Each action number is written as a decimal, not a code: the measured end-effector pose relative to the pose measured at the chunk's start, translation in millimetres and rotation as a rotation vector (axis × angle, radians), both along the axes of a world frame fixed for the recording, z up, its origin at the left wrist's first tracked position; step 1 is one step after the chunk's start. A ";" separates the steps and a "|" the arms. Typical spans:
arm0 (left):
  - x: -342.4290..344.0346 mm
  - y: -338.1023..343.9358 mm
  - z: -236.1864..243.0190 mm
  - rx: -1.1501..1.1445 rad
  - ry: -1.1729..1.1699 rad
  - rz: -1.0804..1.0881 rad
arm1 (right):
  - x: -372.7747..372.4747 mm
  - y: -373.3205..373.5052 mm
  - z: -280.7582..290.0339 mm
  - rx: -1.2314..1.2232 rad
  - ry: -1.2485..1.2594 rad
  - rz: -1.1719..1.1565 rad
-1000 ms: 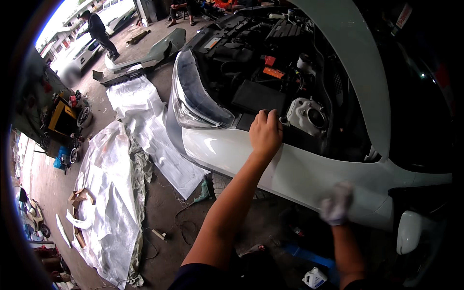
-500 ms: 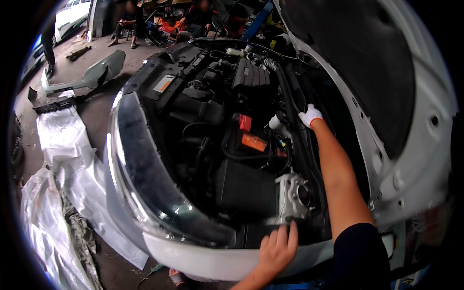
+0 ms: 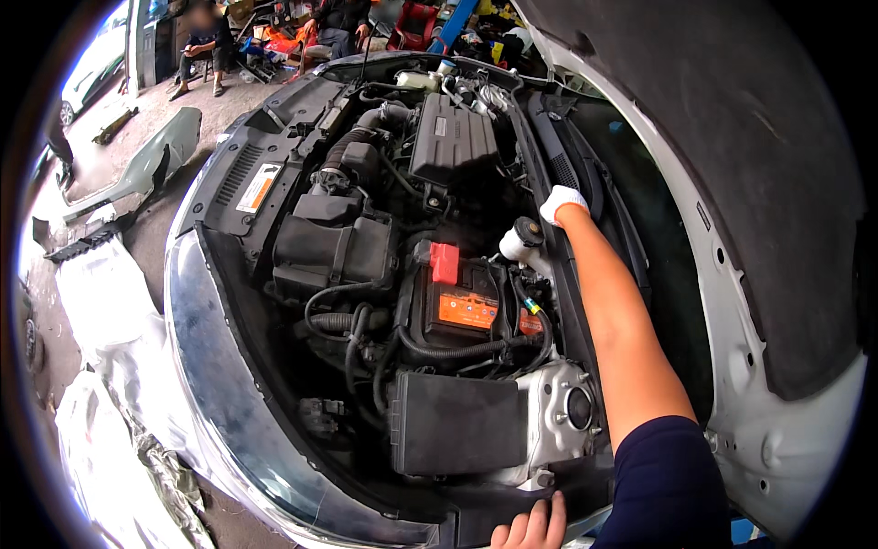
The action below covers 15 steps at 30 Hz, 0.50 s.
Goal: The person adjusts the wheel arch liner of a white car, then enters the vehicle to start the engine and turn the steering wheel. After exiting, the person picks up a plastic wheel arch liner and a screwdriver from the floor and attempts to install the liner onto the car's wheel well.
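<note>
My right hand (image 3: 562, 204), in a white glove, rests at the black cowl edge (image 3: 569, 284) below the windscreen. Overexposure and the angle hide its fingers. My bare left hand (image 3: 532, 529) lies on the near fender edge at the bottom, its visible fingers stretched out. Between my arms are the white metal strut tower (image 3: 553, 412) and a black lidded box (image 3: 462, 423). Farther in sits a battery (image 3: 468, 302) with an orange label and a red terminal cover (image 3: 444, 263). A white reservoir with a dark cap (image 3: 521, 240) stands left of my gloved hand.
The raised hood (image 3: 732, 183) fills the right side. At left lie a removed bumper (image 3: 137, 174) and white plastic sheeting (image 3: 114, 302) on the floor. The headlight (image 3: 210, 348) borders the engine bay. Two people (image 3: 203, 44) sit at the back, and someone stands at far left.
My view has shifted, and the engine bay appears brighter and sharper. My left hand, earlier raised at the fender, now sits lower in view. The gloved right hand stays by the cowl.
</note>
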<state>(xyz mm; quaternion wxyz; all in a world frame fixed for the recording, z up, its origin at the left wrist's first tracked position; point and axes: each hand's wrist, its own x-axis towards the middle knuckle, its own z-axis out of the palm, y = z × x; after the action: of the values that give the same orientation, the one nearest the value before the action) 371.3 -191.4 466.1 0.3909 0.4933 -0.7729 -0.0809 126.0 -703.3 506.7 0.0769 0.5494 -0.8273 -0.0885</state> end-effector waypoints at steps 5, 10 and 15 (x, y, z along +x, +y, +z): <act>-4.6 0.3 -0.6 0.017 -0.018 0.025 | -9.6 4.7 -5.9 -0.154 -0.017 0.061; -12.7 -3.9 -5.1 -0.007 0.016 0.095 | -32.6 -2.6 -2.2 -0.250 -0.167 0.078; -24.9 -0.3 -17.4 -0.079 0.072 0.149 | -100.5 -20.6 0.6 -0.614 -1.188 -0.275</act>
<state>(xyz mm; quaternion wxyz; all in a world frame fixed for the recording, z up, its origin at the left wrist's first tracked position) 346.3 -191.7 448.7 0.4426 0.5303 -0.7221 -0.0385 25.5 -723.9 507.4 -0.2501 0.3479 -0.7790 0.4577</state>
